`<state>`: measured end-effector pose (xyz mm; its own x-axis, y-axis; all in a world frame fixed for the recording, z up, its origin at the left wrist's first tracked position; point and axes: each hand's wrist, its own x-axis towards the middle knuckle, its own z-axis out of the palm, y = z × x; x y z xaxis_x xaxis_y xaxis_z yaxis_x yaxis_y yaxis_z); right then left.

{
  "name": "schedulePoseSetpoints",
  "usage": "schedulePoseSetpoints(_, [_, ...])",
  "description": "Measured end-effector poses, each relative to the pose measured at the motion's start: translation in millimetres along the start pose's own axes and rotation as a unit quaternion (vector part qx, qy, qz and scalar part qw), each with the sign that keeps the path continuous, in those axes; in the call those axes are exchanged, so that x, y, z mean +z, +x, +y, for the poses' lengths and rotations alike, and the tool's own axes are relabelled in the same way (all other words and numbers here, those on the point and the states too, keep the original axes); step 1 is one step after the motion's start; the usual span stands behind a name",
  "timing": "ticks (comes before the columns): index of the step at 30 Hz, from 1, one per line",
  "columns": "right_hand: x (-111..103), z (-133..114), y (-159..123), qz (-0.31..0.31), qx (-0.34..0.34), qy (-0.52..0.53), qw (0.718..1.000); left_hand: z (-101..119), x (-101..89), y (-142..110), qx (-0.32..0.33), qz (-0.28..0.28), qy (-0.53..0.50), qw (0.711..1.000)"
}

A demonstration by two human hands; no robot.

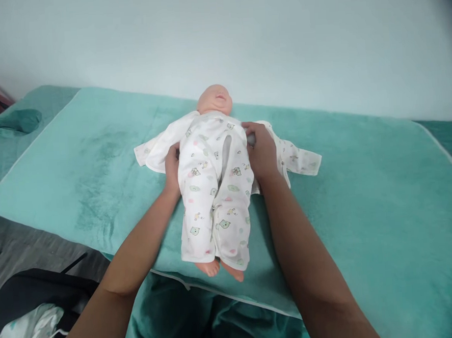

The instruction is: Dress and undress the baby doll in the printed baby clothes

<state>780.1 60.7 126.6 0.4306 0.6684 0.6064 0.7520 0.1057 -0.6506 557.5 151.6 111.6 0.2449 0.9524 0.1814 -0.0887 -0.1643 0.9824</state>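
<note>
A baby doll [212, 99] lies on its back, its head toward the wall and its bare feet [208, 268] toward me. Printed white baby pants [196, 191] cover its legs and reach high over its torso, with a slit at the crotch. Under it a white baby shirt [302, 162] is spread, one sleeve out to each side. My left hand [172, 164] is closed at the left side of the pants' upper part, its fingertips largely hidden. On the other side my right hand [262, 149] curls its fingers on the pants' edge.
A green plush cover [366, 206] lies over the bed, which stands against a white wall [218, 37]. A hole [16, 120] opens at the bed's left end. Low on the left, a black chair [38, 292] holds a crumpled white-and-green item [29, 334].
</note>
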Motion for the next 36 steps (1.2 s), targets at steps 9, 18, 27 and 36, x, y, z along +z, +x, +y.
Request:
schedulePoseSetpoints(9, [8,10,14,-0.003,0.113,-0.053,0.992,22,-4.7,-3,0.021,-0.092,0.015,0.995])
schedulePoseSetpoints(18, [5,6,-10,0.018,0.056,0.035,0.998,-3,-11.7,1,0.096,-0.086,0.068,0.989])
schedulePoseSetpoints(27, [-26,-48,-76,0.084,0.117,0.088,0.986,24,-29.3,-71,0.028,0.059,0.064,0.996])
schedulePoseSetpoints(36, [-70,-123,-206,-0.066,-0.037,0.141,0.987,33,-74.5,-225,0.176,-0.12,0.258,0.942])
